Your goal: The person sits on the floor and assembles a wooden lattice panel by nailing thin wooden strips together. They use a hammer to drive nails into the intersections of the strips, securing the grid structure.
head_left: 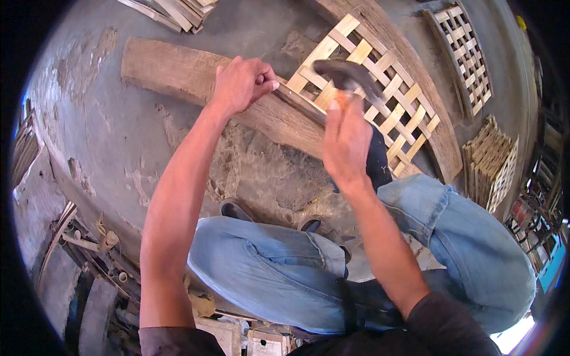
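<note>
My right hand [349,139] is closed round the handle of a hammer [350,74]. Its dark head, a little blurred, is over a woven lattice panel [392,121] of pale flat strips. A thin dark wooden strip [300,102] runs along the panel's near left edge, lying on a thick wooden plank [172,68]. At the strip's far left end my left hand [243,83] is closed in a pinch, its thumb and fingertips by the strip. Whatever they pinch is too small to tell. My dark-clad foot [378,157] is at the panel's near edge.
A second thick, curved-looking beam [409,65] lies under the panel's far side. At the right are a framed lattice panel [463,56] and a stack of lattice panels [490,160]. Loose wooden slats [175,12] lie at the top; bamboo pieces [89,240] clutter the lower left.
</note>
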### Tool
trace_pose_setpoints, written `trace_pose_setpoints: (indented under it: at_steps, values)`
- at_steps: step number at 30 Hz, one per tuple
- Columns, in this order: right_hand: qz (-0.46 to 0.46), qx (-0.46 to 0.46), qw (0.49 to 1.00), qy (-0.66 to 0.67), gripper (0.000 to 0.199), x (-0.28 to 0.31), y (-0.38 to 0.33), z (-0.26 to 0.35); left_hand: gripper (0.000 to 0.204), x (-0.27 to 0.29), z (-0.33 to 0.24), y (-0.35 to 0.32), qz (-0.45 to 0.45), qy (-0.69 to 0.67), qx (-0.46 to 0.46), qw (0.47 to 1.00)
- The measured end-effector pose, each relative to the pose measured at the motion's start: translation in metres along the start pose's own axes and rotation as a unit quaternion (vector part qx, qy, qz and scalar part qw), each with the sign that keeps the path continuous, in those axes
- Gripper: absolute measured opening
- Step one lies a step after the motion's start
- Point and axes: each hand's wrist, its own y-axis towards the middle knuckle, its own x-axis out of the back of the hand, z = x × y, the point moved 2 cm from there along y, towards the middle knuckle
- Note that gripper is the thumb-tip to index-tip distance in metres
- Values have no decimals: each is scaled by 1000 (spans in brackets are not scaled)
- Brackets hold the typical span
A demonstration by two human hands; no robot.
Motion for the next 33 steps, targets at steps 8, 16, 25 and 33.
trace_pose_setpoints:
  at_steps: [8, 16, 25, 33]
  values:
    - [-8, 18, 1000, 5, 25, -14, -12, -7, 15, -1, 3, 3, -5, 25, -6, 1000]
    - [132, -39, 990, -39, 25, -28, -4, -19, 15, -2, -2, 9, -4, -9, -24, 1000]
    - [166, -18, 981, -101, 25, -21, 10, -15, 20, -4, 7, 10, 19, 32, 5, 999]
    - [173, -21, 980, -93, 24, -25, 8, -22, 20, -2, 4, 12, 8, 8, -17, 1000]
